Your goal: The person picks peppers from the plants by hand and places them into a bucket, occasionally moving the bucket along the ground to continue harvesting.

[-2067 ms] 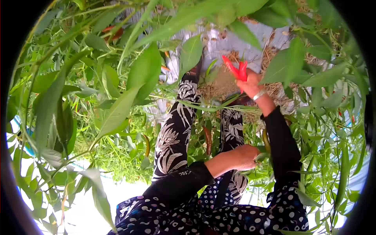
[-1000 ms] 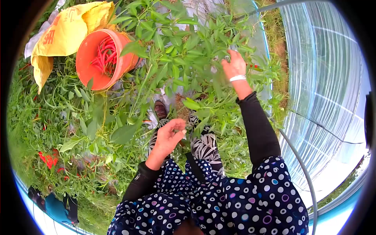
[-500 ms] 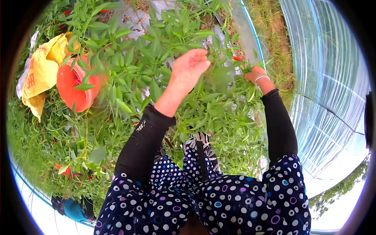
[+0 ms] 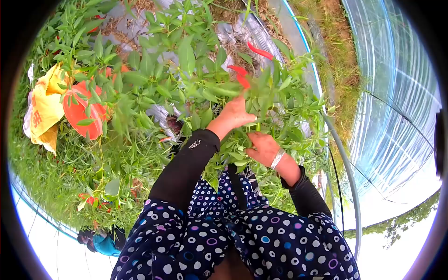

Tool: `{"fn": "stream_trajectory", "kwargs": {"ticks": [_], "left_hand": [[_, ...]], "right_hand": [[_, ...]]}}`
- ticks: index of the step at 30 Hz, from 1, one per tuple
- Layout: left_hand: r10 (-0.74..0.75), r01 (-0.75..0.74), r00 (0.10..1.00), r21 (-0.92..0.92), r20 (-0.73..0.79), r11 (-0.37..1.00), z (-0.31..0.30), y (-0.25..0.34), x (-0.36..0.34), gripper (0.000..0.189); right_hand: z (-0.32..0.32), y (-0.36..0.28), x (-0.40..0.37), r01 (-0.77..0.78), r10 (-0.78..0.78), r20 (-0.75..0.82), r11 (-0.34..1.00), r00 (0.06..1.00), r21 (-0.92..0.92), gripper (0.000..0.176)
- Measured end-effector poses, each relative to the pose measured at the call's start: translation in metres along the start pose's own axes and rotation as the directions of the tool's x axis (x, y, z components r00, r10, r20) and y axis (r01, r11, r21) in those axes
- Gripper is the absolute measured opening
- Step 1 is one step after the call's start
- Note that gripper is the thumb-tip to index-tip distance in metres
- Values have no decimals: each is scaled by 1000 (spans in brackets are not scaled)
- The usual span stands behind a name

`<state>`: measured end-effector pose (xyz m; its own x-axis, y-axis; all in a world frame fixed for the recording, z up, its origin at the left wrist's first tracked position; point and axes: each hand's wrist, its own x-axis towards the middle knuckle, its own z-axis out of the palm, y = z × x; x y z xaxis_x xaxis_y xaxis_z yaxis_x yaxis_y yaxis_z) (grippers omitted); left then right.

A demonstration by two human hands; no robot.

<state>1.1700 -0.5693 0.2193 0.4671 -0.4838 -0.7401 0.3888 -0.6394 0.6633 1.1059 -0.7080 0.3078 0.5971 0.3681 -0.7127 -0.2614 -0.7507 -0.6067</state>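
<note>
My left hand (image 4: 232, 114) reaches into the pepper plant (image 4: 186, 56), thumb apart from the fingers. Just beyond its fingertips is a red chili pepper (image 4: 240, 76), slightly blurred; leaves hide whether they touch. Another red chili pepper (image 4: 260, 51) shows farther up to the right. Close by on the right, my right hand (image 4: 265, 149), with a pale bracelet (image 4: 277, 159) at the wrist, has its fingers bent around the green leafy growth. Foliage partly covers those fingertips.
To the left lie a red bucket (image 4: 84, 114) and a yellow sack (image 4: 46, 107). Along the right run a blue-edged strip (image 4: 303, 42), a grey pipe (image 4: 347, 172) and clear plastic sheeting (image 4: 392, 93). Another person (image 4: 102, 242) is at the lower left.
My right hand has moved left and down, close to my left hand. The left hand has turned from palm-up and lowered into the leaves. The two red peppers now show more plainly.
</note>
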Motion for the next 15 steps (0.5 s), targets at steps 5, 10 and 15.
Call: {"fn": "stream_trajectory", "kwargs": {"ticks": [5, 10, 15], "left_hand": [[-55, 71, 984, 93, -170, 993, 56, -33, -37, 82], [-39, 61, 994, 241, -97, 969, 58, -29, -64, 64], [127, -104, 979, 146, -158, 984, 66, -53, -70, 58]], "right_hand": [[-99, -45, -3, 110, -29, -163, 851, 986, 513, 29], [-151, 14, 109, 22, -132, -483, 974, 866, -226, 41], [-98, 95, 156, -383, 448, 2, 766, 894, -516, 58]]}}
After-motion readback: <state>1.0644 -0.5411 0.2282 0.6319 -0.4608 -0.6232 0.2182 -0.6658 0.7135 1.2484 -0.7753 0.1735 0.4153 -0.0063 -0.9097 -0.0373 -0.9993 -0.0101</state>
